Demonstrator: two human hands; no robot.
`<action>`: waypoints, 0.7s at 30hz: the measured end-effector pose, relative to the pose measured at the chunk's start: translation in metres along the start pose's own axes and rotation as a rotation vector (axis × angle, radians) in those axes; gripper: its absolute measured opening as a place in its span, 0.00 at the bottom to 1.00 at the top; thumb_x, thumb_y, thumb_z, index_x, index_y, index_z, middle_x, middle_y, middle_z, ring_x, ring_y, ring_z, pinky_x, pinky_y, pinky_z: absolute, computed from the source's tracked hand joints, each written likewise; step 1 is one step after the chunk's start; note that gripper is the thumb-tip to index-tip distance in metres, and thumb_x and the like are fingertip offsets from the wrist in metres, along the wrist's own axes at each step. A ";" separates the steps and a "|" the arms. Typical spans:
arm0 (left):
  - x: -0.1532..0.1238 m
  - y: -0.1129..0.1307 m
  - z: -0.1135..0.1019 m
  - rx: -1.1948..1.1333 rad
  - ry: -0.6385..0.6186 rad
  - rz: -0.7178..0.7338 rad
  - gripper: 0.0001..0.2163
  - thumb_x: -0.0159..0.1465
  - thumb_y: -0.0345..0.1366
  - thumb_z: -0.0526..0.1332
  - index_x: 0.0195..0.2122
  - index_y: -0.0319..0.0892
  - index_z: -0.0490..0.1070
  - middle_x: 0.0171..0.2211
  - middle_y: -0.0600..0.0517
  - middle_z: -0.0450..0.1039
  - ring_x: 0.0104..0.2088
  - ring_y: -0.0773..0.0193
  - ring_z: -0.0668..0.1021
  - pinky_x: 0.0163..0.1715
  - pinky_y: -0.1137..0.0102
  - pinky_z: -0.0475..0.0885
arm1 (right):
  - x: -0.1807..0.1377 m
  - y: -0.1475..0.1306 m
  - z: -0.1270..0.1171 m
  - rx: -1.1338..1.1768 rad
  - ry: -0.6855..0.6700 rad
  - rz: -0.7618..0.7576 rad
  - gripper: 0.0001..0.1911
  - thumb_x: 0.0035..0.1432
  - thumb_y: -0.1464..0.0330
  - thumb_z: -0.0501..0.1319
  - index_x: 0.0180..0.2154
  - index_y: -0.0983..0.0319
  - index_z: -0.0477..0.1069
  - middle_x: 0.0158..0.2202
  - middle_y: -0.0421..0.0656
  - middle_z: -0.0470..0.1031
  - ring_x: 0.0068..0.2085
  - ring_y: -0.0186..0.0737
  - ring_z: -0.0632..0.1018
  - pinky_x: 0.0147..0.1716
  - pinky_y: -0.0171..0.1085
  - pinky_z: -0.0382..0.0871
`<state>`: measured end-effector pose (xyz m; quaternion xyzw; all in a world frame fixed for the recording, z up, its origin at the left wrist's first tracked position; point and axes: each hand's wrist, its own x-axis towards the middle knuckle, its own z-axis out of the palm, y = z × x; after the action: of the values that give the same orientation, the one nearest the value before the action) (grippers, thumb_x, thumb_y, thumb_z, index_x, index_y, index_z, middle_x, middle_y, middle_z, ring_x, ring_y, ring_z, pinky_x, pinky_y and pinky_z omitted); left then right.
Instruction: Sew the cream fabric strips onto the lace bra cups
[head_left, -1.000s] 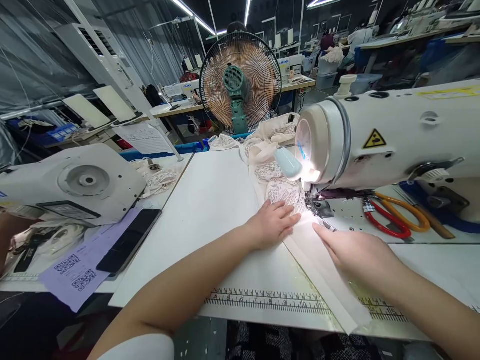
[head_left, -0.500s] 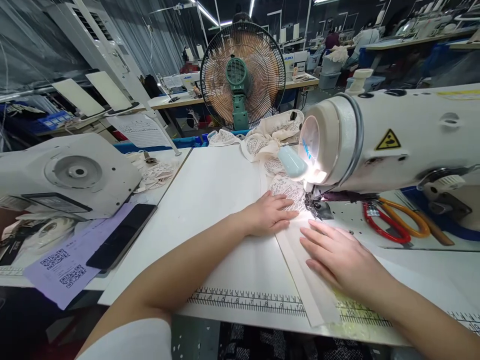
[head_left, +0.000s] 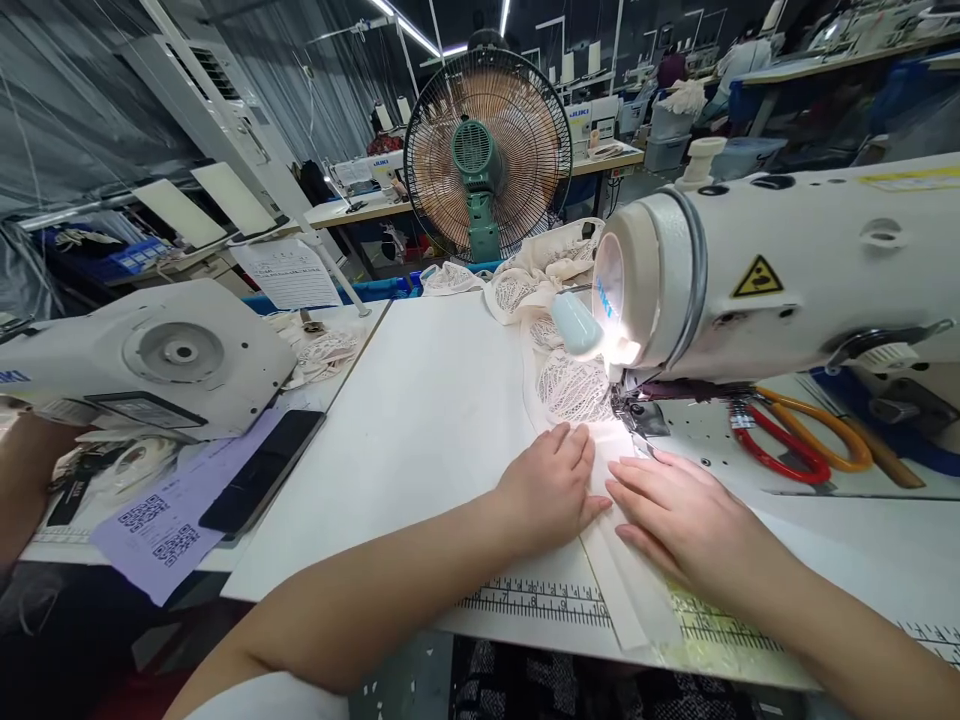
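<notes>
My left hand [head_left: 551, 488] presses on the near end of a cream lace piece [head_left: 574, 385], its fingers fairly straight and the thumb out to the right. Beside it, my right hand [head_left: 679, 510] lies flat with fingers stretched over a pale fabric strip [head_left: 622, 590] that runs to the table's front edge. Just beyond both hands, the lace goes up to the presser foot [head_left: 628, 400] of a lit sewing machine [head_left: 795, 275]. More cream lace garments [head_left: 536, 270] are joined in a heap behind it.
Red-handled scissors [head_left: 780, 460] and orange-handled scissors [head_left: 832, 440] lie under the machine arm. To the left are a black phone [head_left: 262, 475], a purple sheet [head_left: 165, 540], a second machine [head_left: 180, 345] and another person's arm [head_left: 26, 480]. A large fan [head_left: 487, 160] stands behind the table.
My left hand has slid back toward me, off the lace cup, uncovering more of it. My right hand stays in nearly the same place. Another person's arm has come into view at left.
</notes>
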<state>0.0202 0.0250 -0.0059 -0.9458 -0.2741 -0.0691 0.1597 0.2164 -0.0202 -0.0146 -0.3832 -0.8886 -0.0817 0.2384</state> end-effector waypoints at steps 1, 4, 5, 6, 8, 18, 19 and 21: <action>0.000 0.000 -0.001 -0.013 -0.042 -0.014 0.29 0.69 0.47 0.41 0.55 0.24 0.64 0.56 0.38 0.66 0.58 0.51 0.67 0.59 0.60 0.59 | 0.000 0.000 -0.001 0.004 -0.003 -0.002 0.14 0.64 0.67 0.49 0.43 0.64 0.71 0.43 0.47 0.74 0.47 0.43 0.72 0.52 0.48 0.61; 0.002 0.004 -0.003 -0.056 -0.146 -0.064 0.33 0.68 0.52 0.40 0.57 0.25 0.62 0.59 0.36 0.62 0.60 0.50 0.64 0.59 0.58 0.60 | 0.000 0.000 -0.003 0.014 -0.013 -0.007 0.13 0.63 0.67 0.49 0.42 0.64 0.70 0.42 0.47 0.73 0.45 0.42 0.73 0.51 0.48 0.61; 0.003 0.005 -0.004 -0.067 -0.166 -0.080 0.34 0.67 0.53 0.40 0.57 0.25 0.61 0.59 0.35 0.61 0.60 0.49 0.64 0.59 0.58 0.60 | 0.000 0.000 -0.003 0.017 -0.015 -0.005 0.13 0.63 0.67 0.49 0.42 0.63 0.70 0.41 0.47 0.73 0.44 0.42 0.73 0.51 0.48 0.61; 0.004 0.006 -0.005 -0.075 -0.181 -0.096 0.34 0.67 0.55 0.40 0.57 0.25 0.62 0.59 0.35 0.61 0.60 0.49 0.64 0.58 0.58 0.60 | 0.000 0.000 -0.003 0.023 -0.018 -0.004 0.13 0.63 0.68 0.50 0.41 0.63 0.70 0.41 0.47 0.73 0.44 0.42 0.73 0.51 0.48 0.61; 0.006 0.009 -0.008 -0.084 -0.210 -0.117 0.35 0.66 0.56 0.41 0.57 0.25 0.61 0.59 0.35 0.60 0.60 0.48 0.64 0.58 0.58 0.60 | 0.001 0.000 -0.004 0.040 -0.025 -0.002 0.12 0.63 0.68 0.50 0.41 0.63 0.70 0.41 0.47 0.73 0.45 0.42 0.73 0.51 0.49 0.62; 0.019 0.017 -0.020 -0.086 -0.345 -0.235 0.37 0.65 0.57 0.43 0.58 0.25 0.60 0.61 0.35 0.56 0.61 0.42 0.62 0.57 0.58 0.62 | 0.003 0.003 -0.010 0.047 0.055 -0.002 0.11 0.63 0.68 0.52 0.38 0.66 0.72 0.42 0.49 0.73 0.48 0.46 0.71 0.47 0.47 0.66; 0.020 0.017 -0.019 -0.087 -0.353 -0.236 0.37 0.65 0.57 0.43 0.59 0.25 0.60 0.61 0.35 0.56 0.61 0.42 0.62 0.57 0.58 0.62 | 0.003 0.004 -0.011 0.049 0.068 -0.006 0.11 0.63 0.69 0.52 0.37 0.66 0.72 0.41 0.50 0.73 0.48 0.46 0.71 0.47 0.46 0.67; 0.022 0.016 -0.017 -0.087 -0.355 -0.242 0.37 0.65 0.58 0.42 0.59 0.25 0.59 0.62 0.35 0.56 0.61 0.41 0.61 0.57 0.57 0.62 | 0.003 0.006 -0.012 0.054 0.087 -0.006 0.10 0.63 0.70 0.53 0.37 0.67 0.72 0.41 0.50 0.73 0.47 0.47 0.71 0.47 0.47 0.67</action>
<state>0.0464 0.0168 0.0107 -0.9094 -0.4061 0.0683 0.0587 0.2230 -0.0180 -0.0026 -0.3701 -0.8804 -0.0748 0.2869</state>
